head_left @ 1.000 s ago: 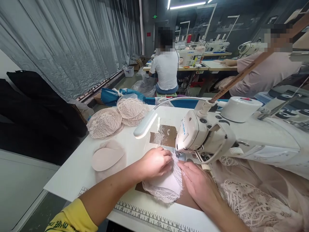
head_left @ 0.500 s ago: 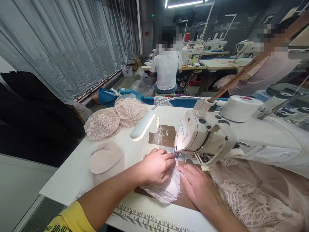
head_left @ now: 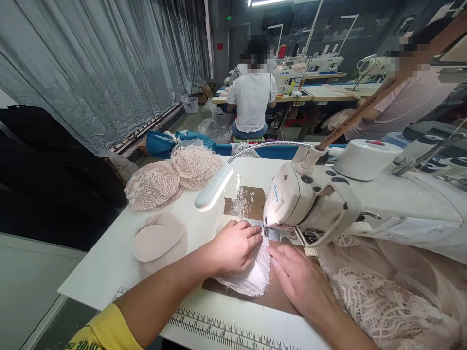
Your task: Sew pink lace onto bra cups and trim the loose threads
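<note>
A lace-covered bra cup [head_left: 260, 272], pale with a frayed lace border, lies under the head of the white sewing machine [head_left: 292, 194]. My left hand [head_left: 237, 245] rests over the cup with bent fingers pressing and holding it close to the needle area. At the cup's right edge, the thumb and forefinger of my right hand [head_left: 299, 272] pinch the lace border. The needle itself is hard to make out, and part of the cup is hidden beneath my left hand.
Stacked lace cups [head_left: 153, 187] and a smooth beige cup piece [head_left: 158, 243] lie on the white table [head_left: 98, 262]. A lamp [head_left: 213, 189] hangs left of the machine head. Lace and mesh fabric [head_left: 386, 296] is heaped at right. A person in a white shirt [head_left: 253, 102] sits ahead.
The lace-covered cup has slid slightly forward under the machine head, its near edge now farther from me. Both hands stay on it, and the left has shifted a little. The view has moved slightly.
</note>
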Demonstrator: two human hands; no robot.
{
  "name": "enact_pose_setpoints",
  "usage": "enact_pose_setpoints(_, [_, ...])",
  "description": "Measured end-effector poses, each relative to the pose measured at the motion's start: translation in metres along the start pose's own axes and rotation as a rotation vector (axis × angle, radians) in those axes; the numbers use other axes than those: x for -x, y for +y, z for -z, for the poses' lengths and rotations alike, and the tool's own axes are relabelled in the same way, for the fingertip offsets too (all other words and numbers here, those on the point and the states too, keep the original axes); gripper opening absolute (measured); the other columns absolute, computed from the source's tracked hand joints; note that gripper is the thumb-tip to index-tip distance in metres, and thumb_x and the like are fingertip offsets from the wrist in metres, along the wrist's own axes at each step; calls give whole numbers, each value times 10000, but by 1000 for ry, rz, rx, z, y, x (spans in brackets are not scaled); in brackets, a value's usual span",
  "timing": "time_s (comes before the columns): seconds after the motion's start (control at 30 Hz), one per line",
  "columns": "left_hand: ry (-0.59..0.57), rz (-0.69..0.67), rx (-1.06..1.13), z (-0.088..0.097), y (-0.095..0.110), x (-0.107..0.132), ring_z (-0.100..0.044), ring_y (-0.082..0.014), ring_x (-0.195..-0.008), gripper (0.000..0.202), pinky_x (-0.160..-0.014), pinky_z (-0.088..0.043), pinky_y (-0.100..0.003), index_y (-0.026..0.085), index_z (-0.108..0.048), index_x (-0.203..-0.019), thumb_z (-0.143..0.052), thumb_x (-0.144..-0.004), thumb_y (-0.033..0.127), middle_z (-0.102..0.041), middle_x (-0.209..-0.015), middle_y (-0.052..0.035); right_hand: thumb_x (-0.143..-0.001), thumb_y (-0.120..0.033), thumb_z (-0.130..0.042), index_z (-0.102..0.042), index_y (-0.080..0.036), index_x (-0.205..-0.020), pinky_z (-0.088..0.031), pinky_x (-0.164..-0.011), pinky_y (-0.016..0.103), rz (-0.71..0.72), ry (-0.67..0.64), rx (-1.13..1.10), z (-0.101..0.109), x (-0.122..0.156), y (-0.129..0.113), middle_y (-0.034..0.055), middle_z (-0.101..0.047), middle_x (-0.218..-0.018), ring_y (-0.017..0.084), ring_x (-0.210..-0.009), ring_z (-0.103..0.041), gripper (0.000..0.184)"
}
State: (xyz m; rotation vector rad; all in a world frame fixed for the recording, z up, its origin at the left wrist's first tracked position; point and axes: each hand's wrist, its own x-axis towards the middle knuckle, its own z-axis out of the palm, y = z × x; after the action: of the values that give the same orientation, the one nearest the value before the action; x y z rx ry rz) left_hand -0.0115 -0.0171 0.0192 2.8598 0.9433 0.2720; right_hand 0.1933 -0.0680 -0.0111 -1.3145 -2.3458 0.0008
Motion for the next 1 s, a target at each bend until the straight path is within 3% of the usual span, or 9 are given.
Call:
enact_pose_setpoints(0.13, [-12,36,7,6,-5,2,-541,-248,-987,348,-855,-441,-379,125,-589,-1148,-482,-822,183,-589,-1219,-117,-928,-163,-391,-633,-159,-1053,-443,-611,304,19,14,-63,3,4,-2,53,-655,-810,175,-683,-598,272])
enact_pose_setpoints(0.33, [-50,47,-3,9,-6,3,-553,-223,-867,248,-789,-440,-347,126,-636,-1017,-461,-859,202,-620,-996,-110,-915,-168,-454,-634,-197,-898,-392,-633,311,126,-89,-271,12,6,-11,21,-613,-723,166,-672,-532,184])
enact_pose_setpoints(0.57, [-35,-76,23,3,4,5,-532,-235,-941,324,-821,-410,-375,146,-605,-1140,-483,-860,254,-599,-1140,-107,-933,-183,-415,-637,-190,-937,-406,-618,306,37,-28,-161,7,8,-4,31,-631,-760,164,-671,-565,222])
enact_pose_setpoints(0.7, [-44,-92,50,3,6,6,-532,-238,-959,379,-818,-402,-377,158,-582,-1198,-479,-847,260,-584,-1239,-89,-937,-193,-391,-626,-174,-1065,-437,-625,312,18,5,-24,0,9,1,59,-665,-881,177,-708,-596,269])
enact_pose_setpoints(1.0, [-53,-92,35,2,5,4,-519,-253,-982,453,-832,-405,-389,119,-540,-1262,-462,-834,244,-547,-1319,-108,-914,-146,-349,-657,-155,-1081,-455,-560,297,31,-4,115,-4,4,0,71,-673,-829,184,-678,-611,350])
